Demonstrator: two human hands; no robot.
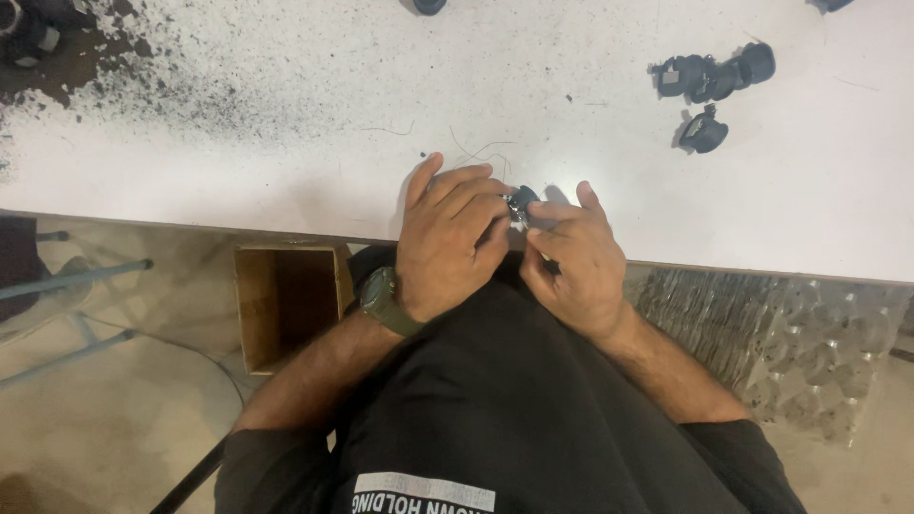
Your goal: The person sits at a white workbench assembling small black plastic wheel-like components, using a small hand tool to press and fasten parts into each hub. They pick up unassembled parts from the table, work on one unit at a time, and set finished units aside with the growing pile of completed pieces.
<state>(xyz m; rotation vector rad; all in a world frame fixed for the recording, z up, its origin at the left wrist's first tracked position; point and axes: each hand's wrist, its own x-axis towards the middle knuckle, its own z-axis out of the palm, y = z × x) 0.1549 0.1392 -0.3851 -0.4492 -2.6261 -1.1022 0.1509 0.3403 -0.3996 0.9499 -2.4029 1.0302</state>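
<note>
Black and partly metallic, a small part [521,203] sits pinched between your two hands at the near edge of the white worktop [286,143]; your left hand [449,238], with an olive wristwatch [383,301] on its wrist, curls its fingers closed over the part from one side, while your right hand [574,257] closes thumb and fingertips on it from the other. Similar black parts [714,76] lie well apart at the far right, dark dust [86,57] spreads over the far left corner, and an open cardboard box [286,300] stands on the floor beside your left forearm.

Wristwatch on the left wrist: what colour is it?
Olive green watch, seen in the head view.
</note>
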